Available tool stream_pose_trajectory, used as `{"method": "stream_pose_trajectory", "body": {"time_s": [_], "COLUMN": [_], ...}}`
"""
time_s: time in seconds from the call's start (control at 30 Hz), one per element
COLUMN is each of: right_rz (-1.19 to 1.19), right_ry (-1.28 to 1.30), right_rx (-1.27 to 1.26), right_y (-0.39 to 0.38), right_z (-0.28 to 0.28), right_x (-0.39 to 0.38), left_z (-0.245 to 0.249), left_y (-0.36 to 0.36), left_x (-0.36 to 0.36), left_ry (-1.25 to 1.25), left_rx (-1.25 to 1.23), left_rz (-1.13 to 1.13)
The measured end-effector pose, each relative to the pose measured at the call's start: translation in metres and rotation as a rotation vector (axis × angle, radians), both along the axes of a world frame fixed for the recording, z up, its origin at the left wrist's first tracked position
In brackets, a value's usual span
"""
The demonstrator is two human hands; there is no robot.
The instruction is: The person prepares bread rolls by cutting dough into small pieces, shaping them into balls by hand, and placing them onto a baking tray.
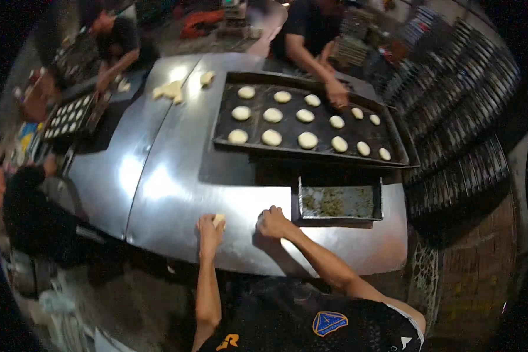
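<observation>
My left hand (209, 230) is closed around a small piece of pale dough (219, 219), which shows at its fingertips just over the metal table (182, 199). To the right, my right hand (273, 223) has its fingers curled down near the tabletop. Anything inside those fingers is hidden. A shallow metal tray with greenish crumbly filling (332, 205) sits just right of that hand. Beyond both hands lies a large dark baking tray (258, 126) bearing several flat, pale dough rounds (307, 140).
Across the table, a co-worker's hand (337, 94) reaches into the large tray. Dough lumps (171, 91) lie at the far left. Another person (118, 50) works beside a smaller tray of rounds (68, 119). Stacked dark trays (452, 117) stand on the right.
</observation>
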State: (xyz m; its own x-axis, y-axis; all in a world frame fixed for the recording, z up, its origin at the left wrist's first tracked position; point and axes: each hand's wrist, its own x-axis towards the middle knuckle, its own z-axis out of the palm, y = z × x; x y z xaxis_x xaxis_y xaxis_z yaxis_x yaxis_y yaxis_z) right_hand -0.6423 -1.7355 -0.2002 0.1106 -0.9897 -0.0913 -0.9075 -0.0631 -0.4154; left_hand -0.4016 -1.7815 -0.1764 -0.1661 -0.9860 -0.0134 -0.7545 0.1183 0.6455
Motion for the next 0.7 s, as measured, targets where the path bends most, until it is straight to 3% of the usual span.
{"method": "stream_pose_trajectory", "body": {"time_s": [0.03,0.1,0.13,0.2,0.23,0.27,0.3,0.33,0.37,0.4,0.43,0.47,0.5,0.53,0.6,0.67,0.7], "right_rz": [0.039,0.059,0.046,0.007,-0.108,-0.233,-0.285,-0.394,-0.403,-0.423,-0.528,-0.619,-0.624,-0.763,-0.851,-0.708,-0.642], "right_ry": [-0.052,-0.233,-0.356,-0.632,-0.578,-0.576,-0.750,-0.686,-0.838,-0.826,-0.617,-0.568,-0.563,-0.400,-0.194,0.000,0.015], "right_rx": [0.075,0.210,0.263,0.168,0.219,0.188,0.048,-0.100,-0.302,-0.423,-0.525,-0.605,-0.689,-0.684,-0.789,-0.804,-0.652], "right_y": [0.009,0.031,0.041,0.054,0.057,0.059,0.057,0.053,0.045,0.030,0.017,-0.003,-0.020,-0.042,-0.072,-0.094,-0.094], "right_z": [0.010,0.053,0.081,0.085,0.125,0.162,0.169,0.182,0.188,0.180,0.181,0.170,0.178,0.171,0.165,0.133,0.122], "right_x": [-0.013,-0.032,-0.039,-0.073,-0.088,-0.105,-0.130,-0.153,-0.177,-0.216,-0.248,-0.284,-0.305,-0.332,-0.358,-0.385,-0.383], "left_z": [-0.007,0.011,0.006,-0.004,-0.002,0.008,0.015,0.016,0.015,0.016,0.022,0.027,0.034,0.042,0.052,0.052,0.052], "left_y": [0.003,0.011,0.013,0.017,0.020,0.026,0.031,0.033,0.036,0.039,0.044,0.049,0.054,0.056,0.057,0.058,0.059], "left_x": [0.000,-0.001,-0.001,0.001,-0.002,-0.005,-0.006,-0.005,-0.003,-0.002,-0.006,-0.010,-0.015,-0.020,-0.028,-0.032,-0.035], "left_ry": [-0.036,0.273,0.273,0.394,0.396,0.511,0.625,0.624,0.692,0.760,0.869,0.869,1.008,1.150,1.167,1.293,1.279], "left_rx": [-0.070,0.169,0.162,0.166,0.157,0.170,0.184,0.176,0.236,0.296,0.349,0.339,0.383,0.426,0.432,0.494,0.495], "left_rz": [-0.001,0.036,0.009,0.038,0.024,0.050,0.077,0.070,0.090,0.112,0.160,0.159,0.238,0.318,0.312,0.338,0.344]}}
